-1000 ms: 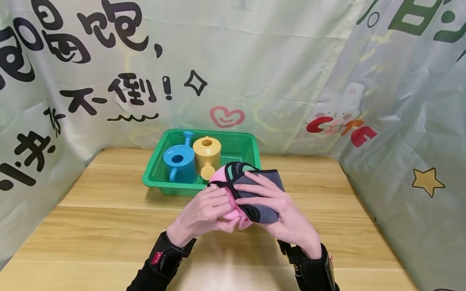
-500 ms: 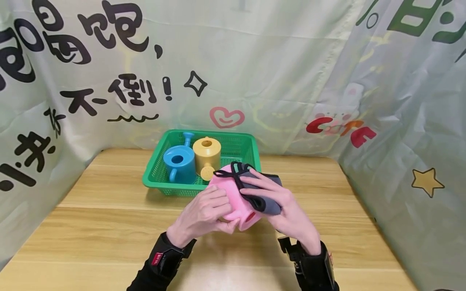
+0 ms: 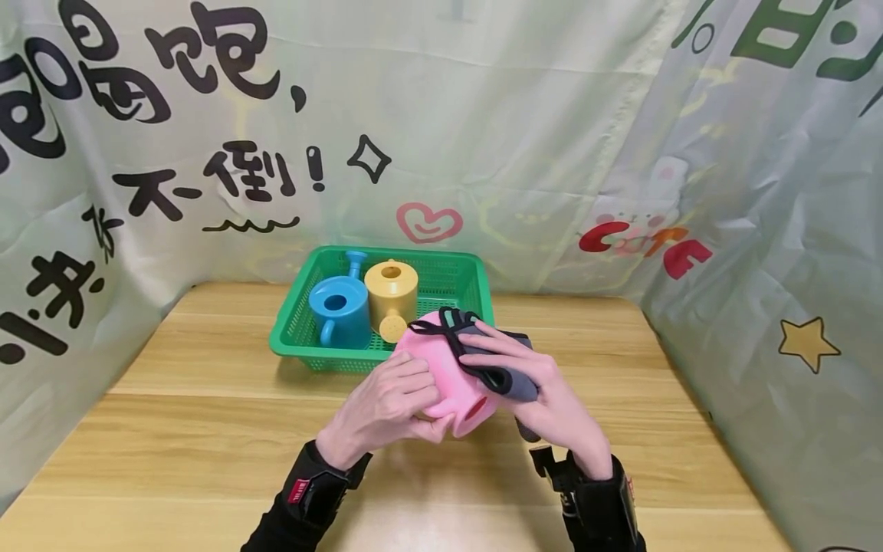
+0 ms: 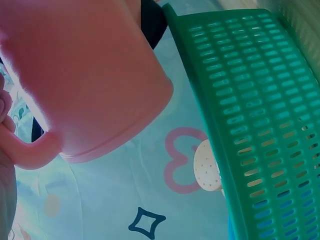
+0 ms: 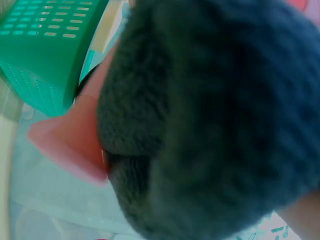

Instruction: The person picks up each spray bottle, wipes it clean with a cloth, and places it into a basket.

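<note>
My left hand [image 3: 393, 400] grips the handle of a pink watering can [image 3: 441, 366], held tilted above the table. The can's smooth round side and base show in the left wrist view, with the handle [image 4: 32, 152] at the left. Over the can's right side my right hand [image 3: 541, 387] holds a folded grey cloth [image 3: 519, 383] with black edging and a loop, fingers spread over it. Up close in the right wrist view, the fluffy dark cloth [image 5: 215, 120] hides much of the can; a flared pink part [image 5: 72, 147] sticks out beside it.
Behind the hands, a green plastic basket [image 3: 451, 264] stands on the wooden table [image 3: 207, 429]. Inside it are a blue watering can [image 3: 352, 314] and a yellow watering can [image 3: 395, 287]. A printed fabric curtain [image 3: 497, 138] encloses the table's back and sides.
My right hand has drawn the cloth rightward over the pink watering can, baring more of its side and its opening. The cloth now looks more bunched. My left hand has stayed in place.
</note>
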### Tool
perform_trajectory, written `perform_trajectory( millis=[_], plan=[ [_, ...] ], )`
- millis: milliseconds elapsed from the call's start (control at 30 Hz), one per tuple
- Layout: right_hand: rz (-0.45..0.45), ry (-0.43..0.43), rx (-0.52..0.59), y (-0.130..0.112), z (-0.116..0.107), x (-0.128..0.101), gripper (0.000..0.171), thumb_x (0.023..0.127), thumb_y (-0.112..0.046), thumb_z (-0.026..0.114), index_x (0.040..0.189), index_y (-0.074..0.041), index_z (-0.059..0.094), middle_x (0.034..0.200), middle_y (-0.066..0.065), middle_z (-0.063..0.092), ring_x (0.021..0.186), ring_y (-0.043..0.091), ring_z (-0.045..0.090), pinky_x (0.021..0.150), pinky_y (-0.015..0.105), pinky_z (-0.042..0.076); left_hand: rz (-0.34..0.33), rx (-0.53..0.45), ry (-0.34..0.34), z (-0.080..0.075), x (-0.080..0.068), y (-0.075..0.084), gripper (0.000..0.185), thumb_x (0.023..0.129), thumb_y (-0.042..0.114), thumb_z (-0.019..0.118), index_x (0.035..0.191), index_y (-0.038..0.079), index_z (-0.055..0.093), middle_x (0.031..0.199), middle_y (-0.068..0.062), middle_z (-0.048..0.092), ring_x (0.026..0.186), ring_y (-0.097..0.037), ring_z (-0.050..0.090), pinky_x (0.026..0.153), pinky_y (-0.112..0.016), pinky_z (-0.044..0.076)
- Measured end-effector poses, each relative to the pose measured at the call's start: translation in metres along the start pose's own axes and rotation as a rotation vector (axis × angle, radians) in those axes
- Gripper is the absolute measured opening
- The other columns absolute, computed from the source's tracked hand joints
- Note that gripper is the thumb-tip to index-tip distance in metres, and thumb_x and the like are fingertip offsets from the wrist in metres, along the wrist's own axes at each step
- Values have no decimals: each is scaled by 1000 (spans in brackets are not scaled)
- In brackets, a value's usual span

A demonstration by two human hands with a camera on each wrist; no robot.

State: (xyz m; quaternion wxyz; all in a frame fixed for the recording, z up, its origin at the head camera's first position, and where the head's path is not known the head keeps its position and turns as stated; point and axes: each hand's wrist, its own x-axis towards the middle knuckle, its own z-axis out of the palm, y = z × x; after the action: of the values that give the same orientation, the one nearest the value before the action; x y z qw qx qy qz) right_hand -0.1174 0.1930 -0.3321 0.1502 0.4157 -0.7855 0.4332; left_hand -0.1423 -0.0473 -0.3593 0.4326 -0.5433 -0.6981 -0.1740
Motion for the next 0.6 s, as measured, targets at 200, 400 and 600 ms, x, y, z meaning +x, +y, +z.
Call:
perform_trajectory(
  millis=[200,400,600],
  plan=[
    [-64,0,-52,-4,2,0,44,83,6,69,123,-12,70,141,9,62,147,34,41,123,29,29,-6,-12,19,-1,0,0,30,96,30,46,68,17,49,64,7,44,68,-8,43,69,-22,36],
    [-86,-21,-76,-5,6,2,42,83,4,70,121,-12,71,138,9,64,149,30,39,124,31,28,2,-10,28,0,0,-2,26,94,27,47,71,17,53,67,8,49,72,-9,47,73,-22,41],
    [-16,15,19,0,2,1,41,85,8,69,123,-9,70,139,11,63,147,31,42,123,29,30,5,20,19,-1,0,-1,29,95,27,44,68,18,49,63,7,43,67,-8,41,67,-21,35]
  ],
)
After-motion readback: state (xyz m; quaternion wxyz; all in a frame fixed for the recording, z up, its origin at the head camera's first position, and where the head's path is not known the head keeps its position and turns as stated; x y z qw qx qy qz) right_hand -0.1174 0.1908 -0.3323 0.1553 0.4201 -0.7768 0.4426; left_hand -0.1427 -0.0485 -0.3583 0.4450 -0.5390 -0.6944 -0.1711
